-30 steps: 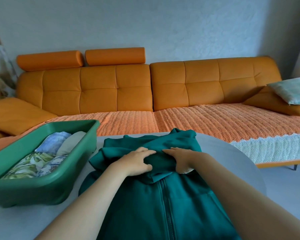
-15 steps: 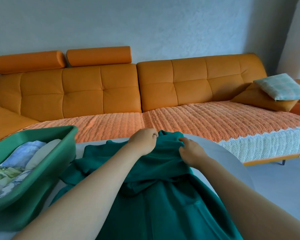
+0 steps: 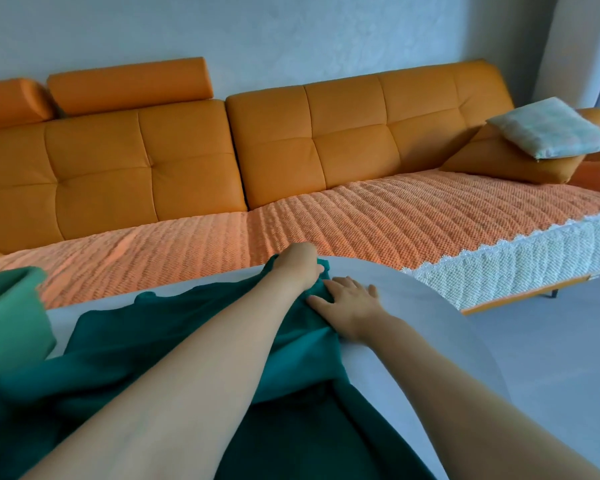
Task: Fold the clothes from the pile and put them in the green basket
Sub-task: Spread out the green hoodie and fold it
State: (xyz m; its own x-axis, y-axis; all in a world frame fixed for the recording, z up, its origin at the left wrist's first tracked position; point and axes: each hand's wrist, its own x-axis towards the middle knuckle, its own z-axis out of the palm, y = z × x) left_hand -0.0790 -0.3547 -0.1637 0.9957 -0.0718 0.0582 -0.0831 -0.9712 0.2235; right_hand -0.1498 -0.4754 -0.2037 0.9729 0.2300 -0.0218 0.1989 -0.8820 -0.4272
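Left hand (image 3: 300, 270) gripping dark teal garment (image 3: 118, 334), rumpled, unfolded

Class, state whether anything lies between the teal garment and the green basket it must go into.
Nothing visible does: the teal garment lies right beside the green basket, which is mostly out of frame.

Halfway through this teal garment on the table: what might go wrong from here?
1. The left hand grips the teal garment near the far rim of the table; pulled further, its end may slide off toward the sofa.
2. Fabric lies bunched beside the flat right hand, so creases may get folded in.
3. Only a corner of the green basket shows, close to the cloth; a loose part could snag on it.
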